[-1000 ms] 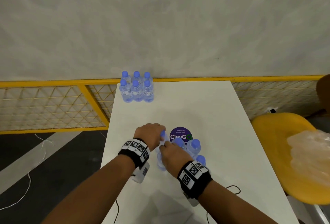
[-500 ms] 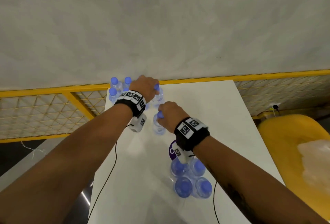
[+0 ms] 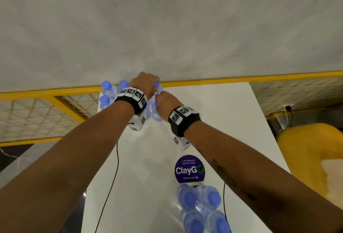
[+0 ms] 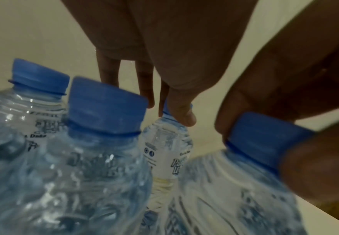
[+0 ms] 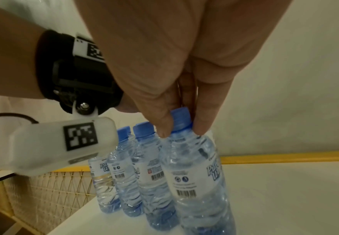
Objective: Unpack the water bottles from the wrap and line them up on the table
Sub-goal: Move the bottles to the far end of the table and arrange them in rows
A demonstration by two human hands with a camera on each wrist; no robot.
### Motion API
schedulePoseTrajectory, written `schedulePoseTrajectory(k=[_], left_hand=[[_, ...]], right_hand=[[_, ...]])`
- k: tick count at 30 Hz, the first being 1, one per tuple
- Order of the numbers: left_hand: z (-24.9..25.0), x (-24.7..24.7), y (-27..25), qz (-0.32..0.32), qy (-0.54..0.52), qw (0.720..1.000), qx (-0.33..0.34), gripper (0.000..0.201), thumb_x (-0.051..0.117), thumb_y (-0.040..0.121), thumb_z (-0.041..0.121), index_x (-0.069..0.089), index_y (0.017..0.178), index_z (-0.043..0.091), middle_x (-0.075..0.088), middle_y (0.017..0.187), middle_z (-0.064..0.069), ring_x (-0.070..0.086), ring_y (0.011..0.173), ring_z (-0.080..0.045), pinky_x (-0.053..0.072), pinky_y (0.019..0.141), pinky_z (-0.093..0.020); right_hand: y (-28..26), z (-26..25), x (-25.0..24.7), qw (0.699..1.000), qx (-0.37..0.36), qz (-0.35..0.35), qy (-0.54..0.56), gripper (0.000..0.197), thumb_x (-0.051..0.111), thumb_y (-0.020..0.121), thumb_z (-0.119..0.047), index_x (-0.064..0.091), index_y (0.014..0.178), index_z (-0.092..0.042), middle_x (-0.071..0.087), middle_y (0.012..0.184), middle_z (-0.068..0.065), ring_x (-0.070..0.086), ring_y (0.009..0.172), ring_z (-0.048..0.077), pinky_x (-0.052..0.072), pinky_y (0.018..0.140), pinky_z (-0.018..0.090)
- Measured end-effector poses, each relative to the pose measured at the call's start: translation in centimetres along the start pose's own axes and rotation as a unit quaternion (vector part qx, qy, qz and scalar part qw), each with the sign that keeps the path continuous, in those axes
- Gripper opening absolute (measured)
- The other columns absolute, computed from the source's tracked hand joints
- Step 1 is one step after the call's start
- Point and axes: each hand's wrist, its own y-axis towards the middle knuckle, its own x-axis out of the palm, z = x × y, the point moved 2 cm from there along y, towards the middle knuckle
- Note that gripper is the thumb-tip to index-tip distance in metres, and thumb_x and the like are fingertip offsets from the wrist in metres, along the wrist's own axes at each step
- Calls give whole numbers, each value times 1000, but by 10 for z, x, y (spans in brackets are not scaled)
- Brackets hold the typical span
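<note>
Water bottles (image 3: pixel 107 91) on white table (image 3: pixel 213 121), grey wall (image 3: pixel 167 19).

Bare table (image 3: pixel 213 121) lies open right of the far bottle cluster (image 3: pixel 108 93); four bottles (image 3: pixel 201 208) block the near edge; a yellow rail (image 3: pixel 259 78) bounds the far side.

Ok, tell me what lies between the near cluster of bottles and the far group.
Head view: only the round ClayGo sticker and bare white table lie between the four near bottles and the far group.

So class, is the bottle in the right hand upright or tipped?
Upright: the bottle stands cap-up beside the row, the right hand pinching its cap.
</note>
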Motion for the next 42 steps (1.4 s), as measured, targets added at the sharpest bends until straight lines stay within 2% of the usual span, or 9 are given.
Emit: schedulePoseTrajectory(k=[3,8,12,18,26,30,34,38,42], left_hand=[[-1,3,-3,-7,5,1000,-4,5,58,87,27,59,91,23,62,100,-2,55,95,-26,52,85,-44],[-3,1,-5,-20,9,1000,7,5,54,86,20,55,87,25,59,94,0,56,85,-25,52,79,-39],[-4,1,-9,-17,-17,1000,4,9,55,86,21,53,84,29,59,92,2,59,84,-26,53,78,-38],[-4,2,-15,-16,-40,999,0,17,54,88,16,56,97,29,62,104,3,56,90,-22,54,85,-43],[-5,7,-18,-19,-48,999,10,54,50,96,12,43,149,24,51,148,-4,47,133,-32,43,110,-50],[-8,7,-25,5,-50,999,13,57,51,99,12,37,154,24,44,155,0,42,138,-33,43,110,-49],[1,-7,-47,66,-26,997,22,47,48,97,23,50,143,24,50,148,2,45,133,-33,46,103,-51],[29,-6,-86,75,-52,993,80,31,39,81,38,64,94,25,63,105,2,61,103,-29,44,82,-35],[84,1,-159,82,-189,967,153,27,58,87,11,70,110,17,71,110,-3,65,106,-25,51,93,-37]], right_hand=[[11,-1,1,1000,2,-3,30,38,55,90,-11,54,126,1,63,119,20,64,101,37,53,89,41],[22,-2,6,1000,3,5,31,28,59,87,-10,61,113,-3,64,113,18,64,99,35,50,85,34],[26,4,9,999,18,7,43,44,56,90,-13,49,132,-2,59,126,18,60,110,34,44,88,30],[27,12,10,999,25,12,24,38,54,91,-10,52,129,-8,53,128,18,56,110,37,50,88,42],[32,12,9,999,19,20,47,33,54,93,-12,55,126,-10,57,125,14,58,111,32,43,82,31],[15,14,3,998,35,-8,49,70,73,82,-20,37,140,-6,47,134,16,53,117,35,48,92,40],[-32,6,-15,998,5,30,51,71,73,82,-21,37,142,-8,45,135,14,51,115,35,48,93,45],[-104,-7,-41,996,-49,34,68,48,70,85,-18,52,129,-10,50,131,11,55,111,32,47,94,41],[-184,-15,-63,997,-57,-9,57,35,67,89,-23,59,121,-13,55,129,7,57,111,26,42,90,30]])
